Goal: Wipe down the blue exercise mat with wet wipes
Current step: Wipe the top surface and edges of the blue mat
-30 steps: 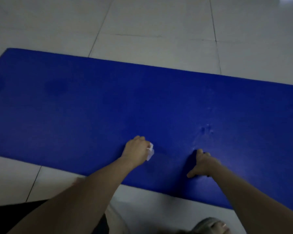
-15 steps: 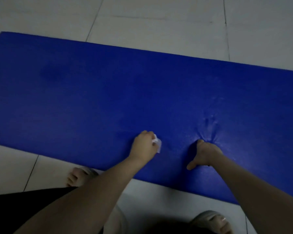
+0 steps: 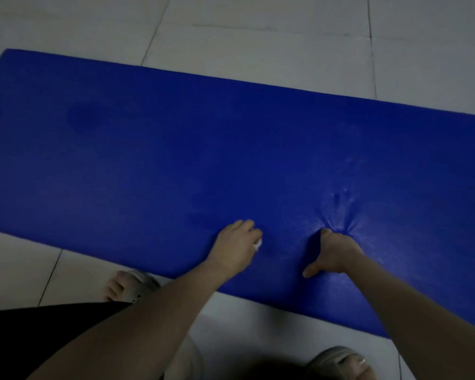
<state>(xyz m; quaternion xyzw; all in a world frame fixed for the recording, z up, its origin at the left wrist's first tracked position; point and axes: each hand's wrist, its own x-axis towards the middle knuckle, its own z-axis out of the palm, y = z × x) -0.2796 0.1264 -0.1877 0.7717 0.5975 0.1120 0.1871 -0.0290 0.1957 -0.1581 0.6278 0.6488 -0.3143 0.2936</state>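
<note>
A blue exercise mat (image 3: 176, 160) lies flat on a pale tiled floor (image 3: 258, 45). Its long axis runs left to right across the view, with the right end angled nearer the person and cut off by the frame; the short left end shows. It looks like soft, light foam that dents and creases under pressure and may slide on tiles, so it is probably best pinned down beside the patch being wiped rather than lifted. Close to the mat's near long edge, the left hand (image 3: 236, 246) has its grip closed around a small white wet wipe (image 3: 258, 244), held against the mat's surface. Just to the right on the mat, the right hand (image 3: 333, 252) has its fingers curled, digging in and gathering the foam into radiating creases, with the thumb spread. Two sandalled feet (image 3: 132, 286) stand on the floor just off the mat's near edge.
</note>
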